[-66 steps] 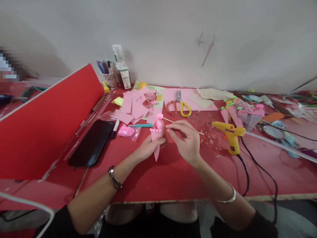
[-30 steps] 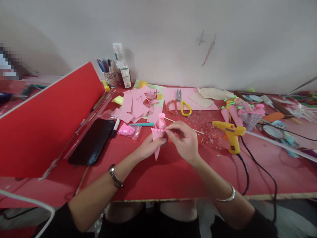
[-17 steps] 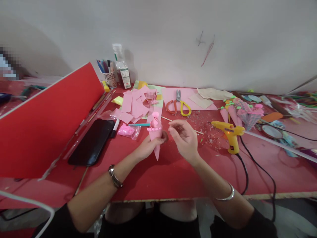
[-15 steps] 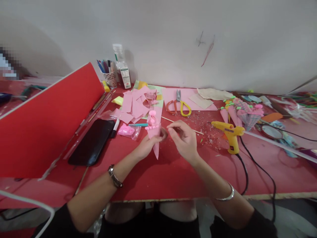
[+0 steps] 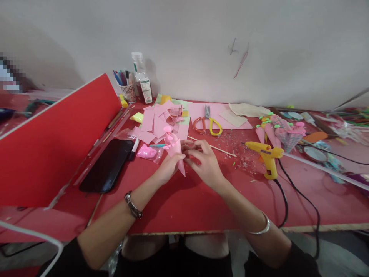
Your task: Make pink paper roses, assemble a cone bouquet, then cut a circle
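Note:
My left hand (image 5: 168,168) grips a small pink paper cone (image 5: 175,150) with pink blobs at its top; the cone leans to the left, its tip pointing down toward the red table (image 5: 187,204). My right hand (image 5: 201,163) is just right of it, fingers curled with their tips touching the cone's side. Behind the cone lie a teal pen (image 5: 157,146) and a thin wooden stick (image 5: 213,146). A little bag of pink material (image 5: 146,152) rests left of the cone.
A yellow glue gun (image 5: 266,157) with a black cord stands at the right. Scissors (image 5: 208,122), pink paper scraps (image 5: 160,121), a black phone (image 5: 108,164), a raised red board (image 5: 54,142), a pen cup (image 5: 127,87) and finished cones (image 5: 281,132) surround the hands.
The cone has tipped from upright to leaning left and moved slightly left. My right hand, briefly off it, has come back against its side.

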The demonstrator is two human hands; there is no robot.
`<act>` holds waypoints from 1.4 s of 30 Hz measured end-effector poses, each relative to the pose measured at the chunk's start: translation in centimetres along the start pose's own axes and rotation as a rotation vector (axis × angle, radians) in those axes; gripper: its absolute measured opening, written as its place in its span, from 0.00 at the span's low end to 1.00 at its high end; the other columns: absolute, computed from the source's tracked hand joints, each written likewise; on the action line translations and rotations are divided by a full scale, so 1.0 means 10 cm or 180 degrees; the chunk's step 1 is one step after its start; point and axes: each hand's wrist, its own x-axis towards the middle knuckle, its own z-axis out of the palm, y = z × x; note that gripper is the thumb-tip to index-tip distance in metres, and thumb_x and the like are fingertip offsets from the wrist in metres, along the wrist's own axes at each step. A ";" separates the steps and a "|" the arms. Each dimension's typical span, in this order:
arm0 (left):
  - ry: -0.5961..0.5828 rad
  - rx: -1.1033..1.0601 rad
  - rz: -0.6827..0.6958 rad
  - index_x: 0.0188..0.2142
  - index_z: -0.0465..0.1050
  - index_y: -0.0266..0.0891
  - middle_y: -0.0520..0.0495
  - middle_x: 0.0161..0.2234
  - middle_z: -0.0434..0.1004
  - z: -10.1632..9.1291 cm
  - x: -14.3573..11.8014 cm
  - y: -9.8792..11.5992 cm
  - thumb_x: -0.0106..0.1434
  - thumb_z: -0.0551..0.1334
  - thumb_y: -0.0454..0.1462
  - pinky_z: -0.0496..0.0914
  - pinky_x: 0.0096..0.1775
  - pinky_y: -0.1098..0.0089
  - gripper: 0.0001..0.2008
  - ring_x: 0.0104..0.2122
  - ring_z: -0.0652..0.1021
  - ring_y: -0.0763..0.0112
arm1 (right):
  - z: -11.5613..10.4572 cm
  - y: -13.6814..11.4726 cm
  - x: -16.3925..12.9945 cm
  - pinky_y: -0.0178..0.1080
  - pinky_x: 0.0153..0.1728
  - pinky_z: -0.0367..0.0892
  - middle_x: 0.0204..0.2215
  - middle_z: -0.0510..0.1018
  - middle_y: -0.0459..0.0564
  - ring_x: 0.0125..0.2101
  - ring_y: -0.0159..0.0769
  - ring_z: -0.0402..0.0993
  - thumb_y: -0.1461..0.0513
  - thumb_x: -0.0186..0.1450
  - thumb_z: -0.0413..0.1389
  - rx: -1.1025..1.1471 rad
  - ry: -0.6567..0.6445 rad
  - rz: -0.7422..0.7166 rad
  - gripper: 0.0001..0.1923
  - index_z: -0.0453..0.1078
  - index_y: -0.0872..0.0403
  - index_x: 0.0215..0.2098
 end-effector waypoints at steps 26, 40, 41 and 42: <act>-0.0279 0.0612 0.0085 0.31 0.66 0.38 0.54 0.22 0.64 -0.06 -0.01 -0.05 0.45 0.54 0.36 0.59 0.31 0.70 0.11 0.25 0.65 0.74 | -0.03 -0.05 0.05 0.32 0.27 0.64 0.23 0.67 0.44 0.24 0.27 0.65 0.64 0.59 0.49 0.1637 0.0637 0.1094 0.06 0.63 0.53 0.25; -0.0269 0.1722 -0.0336 0.16 0.57 0.38 0.57 0.13 0.57 0.02 -0.08 0.04 0.47 0.58 0.43 0.53 0.22 0.73 0.13 0.15 0.59 0.80 | -0.05 -0.03 0.08 0.33 0.31 0.69 0.23 0.74 0.42 0.26 0.27 0.72 0.67 0.52 0.54 0.2241 0.1050 0.1439 0.04 0.67 0.53 0.27; -0.0238 0.1768 -0.0310 0.15 0.58 0.38 0.57 0.13 0.58 0.02 -0.08 0.04 0.47 0.58 0.43 0.53 0.22 0.73 0.14 0.16 0.59 0.80 | -0.05 -0.02 0.08 0.33 0.31 0.70 0.24 0.74 0.42 0.26 0.27 0.72 0.67 0.53 0.54 0.2263 0.1073 0.1464 0.04 0.67 0.53 0.28; -0.0234 0.1811 -0.0274 0.15 0.57 0.38 0.57 0.13 0.58 0.03 -0.08 0.04 0.47 0.58 0.43 0.54 0.22 0.73 0.14 0.16 0.60 0.80 | -0.05 -0.02 0.08 0.33 0.31 0.70 0.24 0.75 0.43 0.27 0.27 0.73 0.67 0.53 0.54 0.2286 0.1100 0.1487 0.04 0.67 0.53 0.28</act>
